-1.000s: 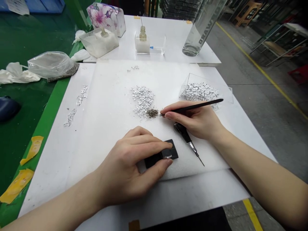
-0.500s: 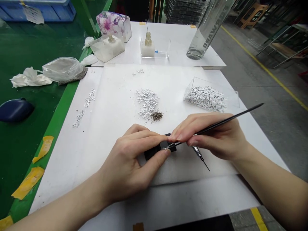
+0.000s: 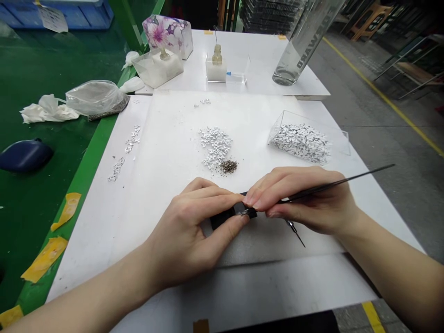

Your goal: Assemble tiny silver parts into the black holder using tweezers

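My left hand (image 3: 194,226) grips a small black block (image 3: 218,219) between thumb and fingers, on the white mat. A tiny silvery piece (image 3: 243,212) lies at the block between my thumb and forefinger. My right hand (image 3: 308,199) is closed round a slim black tool (image 3: 360,176), which looks like tweezers; its tip reaches the silvery piece and its thin rear end points right. The right fingertips touch the block's far end. Below that hand shows a silver tool tip with a dark needle (image 3: 296,232); whether the hand holds it I cannot tell.
Ahead lie a pile of small silvery parts (image 3: 217,143) and a heap of tiny brown bits (image 3: 229,166). A clear box (image 3: 301,141) of silvery parts rests at the right. Farther back stand a small bottle (image 3: 217,54), a flowered box (image 3: 168,34) and a clear water bottle (image 3: 287,69).
The black tool has tilted flatter, its rear end lower and farther right, and my right fingers have closed in on the block. The view has shifted slightly. My left hand keeps its grip.
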`<state>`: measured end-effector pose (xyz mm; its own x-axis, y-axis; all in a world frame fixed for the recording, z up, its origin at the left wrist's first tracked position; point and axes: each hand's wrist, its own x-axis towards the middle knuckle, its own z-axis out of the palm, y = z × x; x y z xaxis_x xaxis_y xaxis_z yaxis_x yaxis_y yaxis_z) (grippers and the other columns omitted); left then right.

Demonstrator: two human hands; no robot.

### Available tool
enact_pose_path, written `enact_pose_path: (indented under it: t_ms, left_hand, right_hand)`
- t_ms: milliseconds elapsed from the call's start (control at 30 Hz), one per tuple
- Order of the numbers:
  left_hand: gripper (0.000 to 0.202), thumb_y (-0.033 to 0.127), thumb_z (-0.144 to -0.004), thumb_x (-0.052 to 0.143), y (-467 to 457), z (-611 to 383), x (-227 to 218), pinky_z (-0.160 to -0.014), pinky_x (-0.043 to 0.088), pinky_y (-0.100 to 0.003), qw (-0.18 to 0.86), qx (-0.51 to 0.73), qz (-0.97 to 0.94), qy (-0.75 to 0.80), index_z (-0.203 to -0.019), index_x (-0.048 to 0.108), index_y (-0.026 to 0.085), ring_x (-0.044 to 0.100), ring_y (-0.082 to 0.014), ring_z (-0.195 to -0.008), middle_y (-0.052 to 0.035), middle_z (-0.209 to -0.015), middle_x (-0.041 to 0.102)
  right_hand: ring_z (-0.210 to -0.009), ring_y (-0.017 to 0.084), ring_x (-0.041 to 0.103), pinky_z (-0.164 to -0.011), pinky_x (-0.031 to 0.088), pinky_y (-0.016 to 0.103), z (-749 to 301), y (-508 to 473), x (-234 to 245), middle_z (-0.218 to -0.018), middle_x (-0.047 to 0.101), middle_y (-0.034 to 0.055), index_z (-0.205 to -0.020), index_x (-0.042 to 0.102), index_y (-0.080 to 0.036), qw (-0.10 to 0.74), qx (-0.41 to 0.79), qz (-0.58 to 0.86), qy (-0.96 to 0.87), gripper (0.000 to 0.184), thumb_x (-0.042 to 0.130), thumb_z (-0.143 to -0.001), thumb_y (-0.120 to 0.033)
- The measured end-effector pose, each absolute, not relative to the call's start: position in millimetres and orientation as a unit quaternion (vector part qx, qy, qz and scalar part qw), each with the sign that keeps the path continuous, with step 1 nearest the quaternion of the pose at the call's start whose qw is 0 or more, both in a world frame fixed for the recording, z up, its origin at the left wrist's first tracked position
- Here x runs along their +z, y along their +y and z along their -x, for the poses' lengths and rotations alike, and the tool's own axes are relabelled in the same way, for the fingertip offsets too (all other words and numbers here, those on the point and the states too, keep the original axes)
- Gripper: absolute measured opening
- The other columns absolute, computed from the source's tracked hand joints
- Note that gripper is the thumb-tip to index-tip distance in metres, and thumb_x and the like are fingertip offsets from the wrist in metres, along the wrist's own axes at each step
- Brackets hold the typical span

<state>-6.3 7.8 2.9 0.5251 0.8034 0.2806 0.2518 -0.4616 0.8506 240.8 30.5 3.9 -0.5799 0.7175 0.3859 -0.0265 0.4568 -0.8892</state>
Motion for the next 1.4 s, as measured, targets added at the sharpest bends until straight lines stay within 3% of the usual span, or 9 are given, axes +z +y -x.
enact_pose_path:
  t_ms: [400, 633, 800, 1400]
  left_hand:
    - [0.018, 0.018, -0.098, 0.072, 7.6, 5.0, 1.4, -0.092, 0.053, -0.032, 0.390, 0.357, -0.778, 0.340, -0.109, 0.082, 0.027, 0.070, -0.0165, -0.095, 0.0026, -0.108, 0.084]
    - [0.021, 0.016, -0.096, 0.072, 7.9, 5.7, 2.4, -0.094, 0.052, -0.031, 0.390, 0.346, -0.777, 0.352, -0.110, 0.083, 0.028, 0.070, -0.0159, -0.095, 0.0037, -0.110, 0.084]
    - [0.021, 0.017, -0.097, 0.072, 8.0, 5.4, 2.5, -0.095, 0.052, -0.031, 0.392, 0.345, -0.777, 0.352, -0.110, 0.083, 0.029, 0.070, -0.0158, -0.096, 0.0040, -0.111, 0.084]
    - [0.017, 0.017, -0.099, 0.070, 8.3, 5.6, 4.4, -0.094, 0.051, -0.029, 0.396, 0.336, -0.778, 0.354, -0.109, 0.083, 0.023, 0.069, -0.0155, -0.096, 0.0003, -0.109, 0.084]
  right_hand:
    - [-0.098, 0.025, 0.080, -0.086, 0.066, 0.037, -243.6, 29.4, 2.4, -0.102, 0.084, 0.0064, -0.114, 0.084, -0.028, 0.395, 0.463, 0.260, -0.750, 0.020, 0.080, -0.096, -0.021]
    - [-0.096, 0.023, 0.080, -0.086, 0.066, 0.035, -242.0, 32.6, -0.7, -0.099, 0.083, 0.0074, -0.112, 0.084, -0.021, 0.416, 0.467, 0.227, -0.746, 0.016, 0.078, -0.097, -0.017]
    - [-0.094, 0.023, 0.080, -0.085, 0.066, 0.035, -243.0, 32.5, -1.0, -0.098, 0.083, 0.0071, -0.112, 0.084, -0.021, 0.416, 0.467, 0.223, -0.748, 0.017, 0.078, -0.097, -0.017]
    - [-0.096, 0.023, 0.080, -0.086, 0.066, 0.035, -242.4, 30.4, 0.8, -0.099, 0.083, 0.0086, -0.111, 0.084, -0.019, 0.410, 0.471, 0.234, -0.745, 0.015, 0.077, -0.097, -0.016]
